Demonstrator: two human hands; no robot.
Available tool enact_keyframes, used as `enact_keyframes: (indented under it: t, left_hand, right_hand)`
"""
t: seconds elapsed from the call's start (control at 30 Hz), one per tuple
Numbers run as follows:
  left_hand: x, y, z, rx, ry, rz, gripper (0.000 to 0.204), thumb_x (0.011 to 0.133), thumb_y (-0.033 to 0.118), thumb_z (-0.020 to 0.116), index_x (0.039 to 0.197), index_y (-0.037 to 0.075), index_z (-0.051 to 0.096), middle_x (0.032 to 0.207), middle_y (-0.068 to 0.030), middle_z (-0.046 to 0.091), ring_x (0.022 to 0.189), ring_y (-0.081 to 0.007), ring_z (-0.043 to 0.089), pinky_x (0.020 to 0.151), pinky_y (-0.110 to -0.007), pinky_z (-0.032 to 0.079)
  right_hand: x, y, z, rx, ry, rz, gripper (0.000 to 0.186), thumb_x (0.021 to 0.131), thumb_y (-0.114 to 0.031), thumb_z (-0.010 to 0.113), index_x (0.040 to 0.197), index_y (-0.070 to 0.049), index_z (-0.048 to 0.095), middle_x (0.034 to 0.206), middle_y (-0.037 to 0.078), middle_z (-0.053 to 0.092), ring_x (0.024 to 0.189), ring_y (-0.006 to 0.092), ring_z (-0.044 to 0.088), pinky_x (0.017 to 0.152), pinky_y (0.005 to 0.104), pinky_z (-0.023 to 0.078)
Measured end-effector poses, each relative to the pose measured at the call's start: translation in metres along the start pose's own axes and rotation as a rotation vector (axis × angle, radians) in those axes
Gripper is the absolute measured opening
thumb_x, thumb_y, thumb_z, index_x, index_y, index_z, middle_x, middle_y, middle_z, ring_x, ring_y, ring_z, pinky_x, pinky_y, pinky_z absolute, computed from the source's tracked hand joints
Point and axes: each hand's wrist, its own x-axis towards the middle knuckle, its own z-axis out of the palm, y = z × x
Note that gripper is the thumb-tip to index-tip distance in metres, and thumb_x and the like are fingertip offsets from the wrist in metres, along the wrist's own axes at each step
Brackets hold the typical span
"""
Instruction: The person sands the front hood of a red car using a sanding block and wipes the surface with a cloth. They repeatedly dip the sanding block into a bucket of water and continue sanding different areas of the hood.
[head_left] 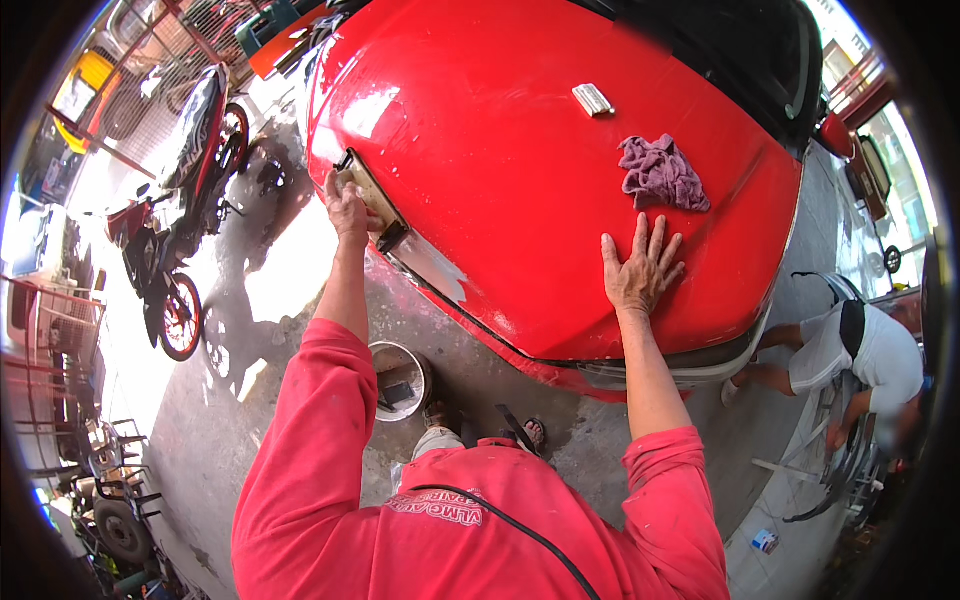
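In front of me lies the red car hood [480, 170], dusty in places. My left hand [350, 212] grips a long, pale sanding board [376, 190] with dark clamped ends, resting along the hood's left front edge. Beside it, towards me, is a greyish bare patch [432, 265] in the paint. My right hand [641, 268] lies flat on the hood, fingers spread, holding nothing. Just beyond its fingertips is a crumpled purple cloth [662, 174]. Farther up the hood sits a small whitish block [592, 100].
A round pail [426, 385] with a dark piece inside stands by my feet. A red and black motorcycle [185, 200] is parked at left. At right, another person in white [860, 345] bends over dark parts. A black cord [520, 525] runs across my shirt.
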Motion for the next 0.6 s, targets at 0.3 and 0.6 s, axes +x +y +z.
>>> enact_keyframes:
  t: [0.3,0.6]
  left_hand:
    - [-0.224,-0.065,0.045,0.039,-0.201,0.253,0.059,0.107,0.009,0.058,0.163,0.007,0.040,0.162,-0.0194,0.051,0.149,-0.0282,0.048,0.121,-0.041,0.040]
    - [0.054,-0.019,0.009,-0.119,0.191,-0.083,0.066,0.098,0.010,0.051,0.163,0.015,0.039,0.118,-0.0202,0.069,0.051,-0.0207,0.062,0.046,-0.036,0.056]
  right_hand:
    - [0.002,0.027,0.000,-0.089,0.001,0.024,0.086,0.100,-0.073,0.051,0.169,-0.023,0.035,0.179,0.007,0.020,0.164,0.0431,0.014,0.124,0.0749,0.022]
    - [0.006,0.011,0.004,-0.040,0.015,-0.010,0.084,0.102,-0.070,0.051,0.169,-0.023,0.035,0.179,0.008,0.023,0.164,0.0435,0.015,0.123,0.0758,0.023]
